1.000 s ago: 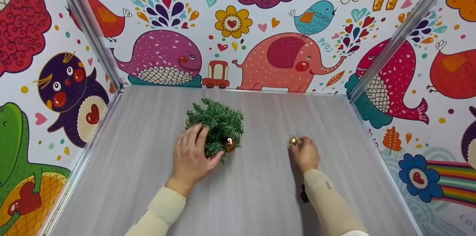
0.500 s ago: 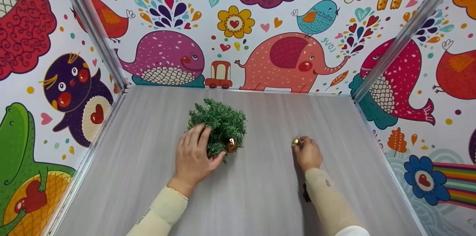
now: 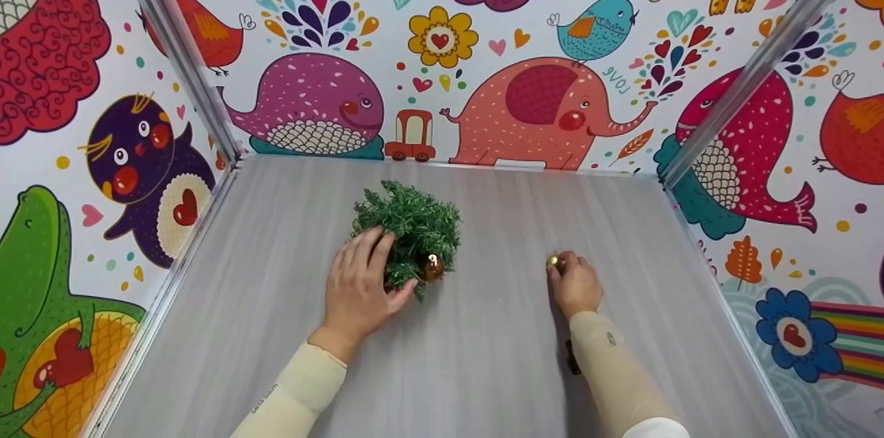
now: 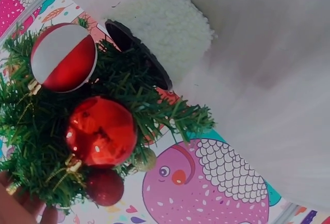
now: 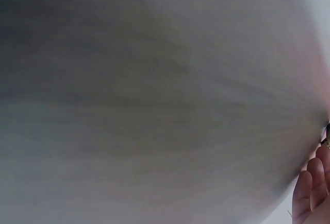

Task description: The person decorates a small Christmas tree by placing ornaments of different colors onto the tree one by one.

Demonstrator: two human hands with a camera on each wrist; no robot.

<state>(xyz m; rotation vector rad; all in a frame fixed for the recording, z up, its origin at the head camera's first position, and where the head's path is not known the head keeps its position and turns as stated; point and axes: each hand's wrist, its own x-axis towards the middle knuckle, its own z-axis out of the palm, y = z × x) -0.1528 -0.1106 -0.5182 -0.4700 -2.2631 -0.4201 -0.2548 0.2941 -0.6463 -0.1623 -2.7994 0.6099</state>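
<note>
A small artificial Christmas tree [image 3: 418, 217] stands on the table, seen from above in the head view. My left hand [image 3: 359, 286] holds it from the left, fingers among the branches and thumb at its near side. A copper-coloured bauble [image 3: 433, 267] hangs by that thumb. From the left wrist, the tree shows a red-and-white bauble [image 4: 64, 57], a shiny red bauble [image 4: 102, 131], a darker red bauble [image 4: 104, 187] and a white, rough-textured base [image 4: 167, 28]. Off to the right, my right hand [image 3: 579, 286] pinches a small gold bauble [image 3: 553, 260] close over the table.
The grey wood-grain table [image 3: 476, 355] is walled by printed cartoon panels [image 3: 311, 106] at the back and both sides. Metal corner posts [image 3: 176, 51] join the panels. A small dark object [image 3: 572, 358] shows beside the right forearm.
The head view has shifted slightly, so the whole scene sits a little further right. Both hands keep their hold, with the tree and the gold bauble almost still.
</note>
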